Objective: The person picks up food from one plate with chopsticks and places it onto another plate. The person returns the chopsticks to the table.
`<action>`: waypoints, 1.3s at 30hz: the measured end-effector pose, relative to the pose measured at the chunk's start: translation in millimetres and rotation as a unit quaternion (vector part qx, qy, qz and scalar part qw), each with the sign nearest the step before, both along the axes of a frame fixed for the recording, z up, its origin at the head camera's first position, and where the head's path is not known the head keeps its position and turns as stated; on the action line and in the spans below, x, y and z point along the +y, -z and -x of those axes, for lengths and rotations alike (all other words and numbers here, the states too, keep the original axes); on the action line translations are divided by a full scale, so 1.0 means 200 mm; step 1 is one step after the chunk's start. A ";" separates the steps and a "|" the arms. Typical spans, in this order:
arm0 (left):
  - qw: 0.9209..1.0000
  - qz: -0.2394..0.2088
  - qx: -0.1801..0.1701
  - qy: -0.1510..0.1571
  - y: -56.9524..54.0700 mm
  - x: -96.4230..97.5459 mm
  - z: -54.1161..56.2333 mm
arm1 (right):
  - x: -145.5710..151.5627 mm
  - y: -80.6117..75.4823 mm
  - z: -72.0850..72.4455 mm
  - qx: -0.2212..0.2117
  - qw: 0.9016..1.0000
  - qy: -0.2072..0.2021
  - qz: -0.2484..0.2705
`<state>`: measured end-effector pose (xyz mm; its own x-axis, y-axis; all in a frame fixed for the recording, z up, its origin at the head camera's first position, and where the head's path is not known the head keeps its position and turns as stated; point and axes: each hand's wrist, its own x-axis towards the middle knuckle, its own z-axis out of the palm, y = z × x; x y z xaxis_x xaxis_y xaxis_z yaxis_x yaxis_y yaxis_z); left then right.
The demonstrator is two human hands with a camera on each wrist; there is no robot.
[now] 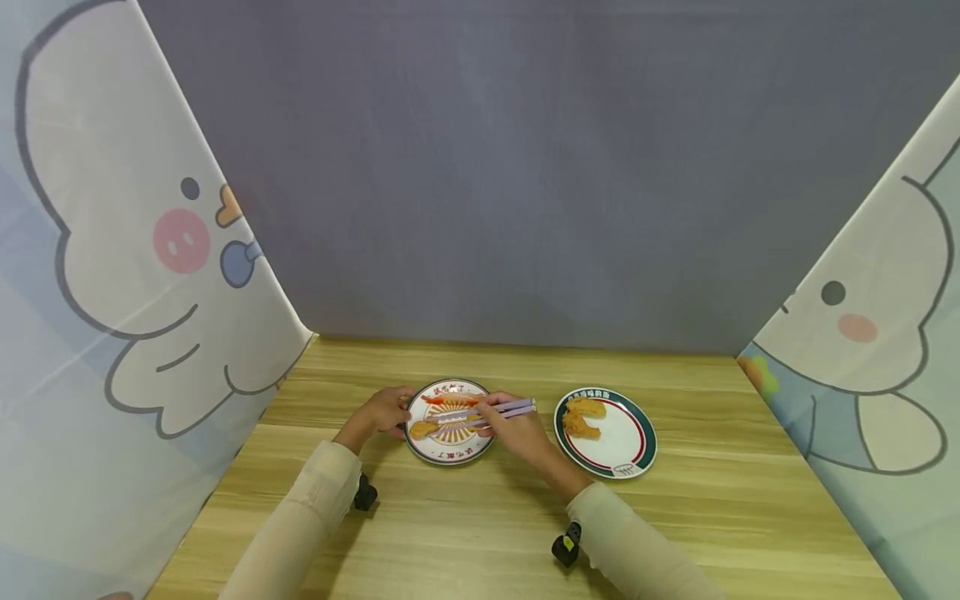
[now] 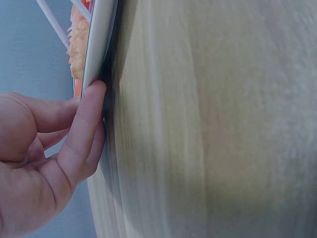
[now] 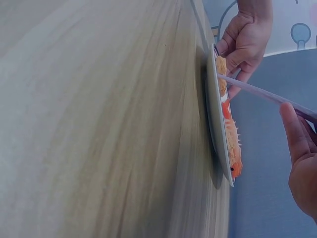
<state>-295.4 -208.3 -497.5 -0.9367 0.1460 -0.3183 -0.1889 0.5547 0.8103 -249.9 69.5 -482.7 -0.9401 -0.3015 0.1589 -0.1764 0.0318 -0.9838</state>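
Observation:
My left hand pinches the left rim of a white plate with red lettering and a yellow sunburst; in the left wrist view a fingertip lies against its underside. In my right hand is a pair of pale purple chopsticks, angled down to the left over this plate. Their tips lie close to a golden fried chicken drumstick at the plate's left side. An orange-red shrimp lies along the far side, its right end partly hidden by the right hand.
To the right stands a second plate with a dark green rim and a red ring. Fried chicken pieces lie on its left half. The wooden table meets a grey backdrop, with cartoon-printed panels on both sides.

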 end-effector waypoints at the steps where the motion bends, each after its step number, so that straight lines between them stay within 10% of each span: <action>1: 1.000 0.000 0.000 0.000 0.00 0.00 0.00 | 0.00 -0.02 -0.01 0.002 1.000 -0.001 0.000; 11: 1.000 0.002 -0.007 0.002 -0.02 0.01 -0.01 | -0.03 0.05 0.01 0.023 0.996 0.073 0.039; 39: 1.000 0.010 -0.001 0.005 0.01 0.00 0.01 | 0.08 0.03 0.01 0.040 0.993 0.083 0.075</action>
<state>-297.7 -209.0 -498.6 -0.9348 0.1482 -0.3229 -0.1851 0.5725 0.7988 -251.6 84.7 -487.9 -0.9573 -0.1110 0.2668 -0.2590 -0.0794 -0.9626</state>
